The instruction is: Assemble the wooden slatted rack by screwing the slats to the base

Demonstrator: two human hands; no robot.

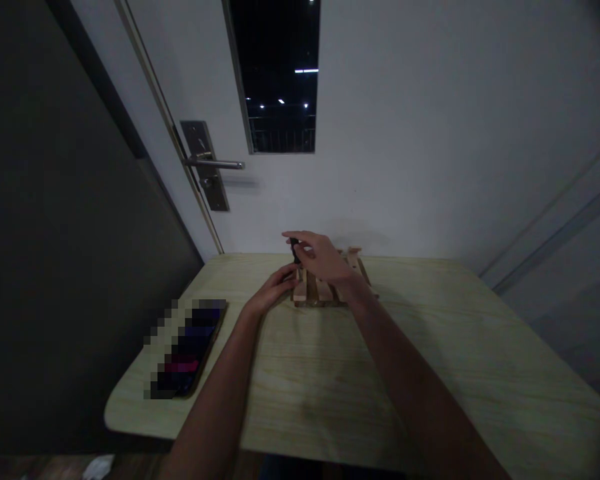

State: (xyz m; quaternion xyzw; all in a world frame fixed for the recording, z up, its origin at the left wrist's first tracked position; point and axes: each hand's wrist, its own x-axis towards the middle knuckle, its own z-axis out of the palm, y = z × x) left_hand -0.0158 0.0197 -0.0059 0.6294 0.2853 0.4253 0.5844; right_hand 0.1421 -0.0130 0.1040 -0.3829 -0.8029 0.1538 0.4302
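Observation:
A small wooden slatted frame (325,291) lies near the table's far edge, with several pale wood slats across it. My left hand (275,287) holds its left end, fingers against the wood just under the tool. From above, my right hand (323,257) grips an upright black handle (295,250), which looks like a screwdriver's. The index finger stretches out over the handle's top. Whatever the tool's lower end touches is hidden behind my fingers and the wood. My right hand and wrist cover part of the frame.
The light wood-grain table (300,387) meets a white door (405,133) at its far edge. On the left lies a phone (200,340), partly pixelated. A metal door handle (217,163) juts out above the table's far left. A dark panel (55,233) stands along the left.

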